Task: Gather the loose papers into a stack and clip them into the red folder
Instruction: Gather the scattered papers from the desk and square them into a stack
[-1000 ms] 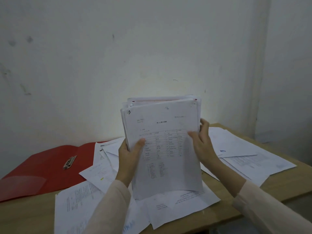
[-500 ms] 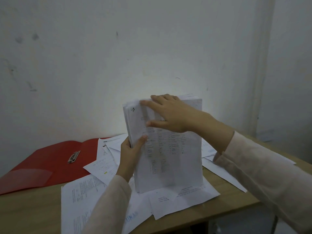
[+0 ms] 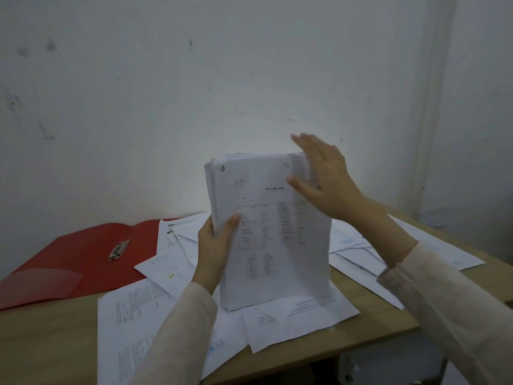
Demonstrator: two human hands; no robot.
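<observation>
A thick stack of printed papers [image 3: 266, 234] stands upright on its bottom edge on the table, its front sheet showing a table of text. My left hand [image 3: 215, 245] grips the stack's left edge, thumb on the front. My right hand [image 3: 324, 176] is flat with straight fingers against the stack's upper right corner. The red folder [image 3: 83, 254] lies open at the left, its metal clip [image 3: 119, 249] bare. Loose sheets [image 3: 299, 318] lie under and around the stack.
A wooden table [image 3: 50, 337] stands against a white wall. More loose papers [image 3: 361, 262] spread over its right side, and a large printed sheet [image 3: 130, 329] overhangs the front edge. The table's front right corner lies beneath my right sleeve.
My right hand went from the stack's right edge to its top, then slid right to the upper right corner. The stack came down onto the table. My left hand kept its grip.
</observation>
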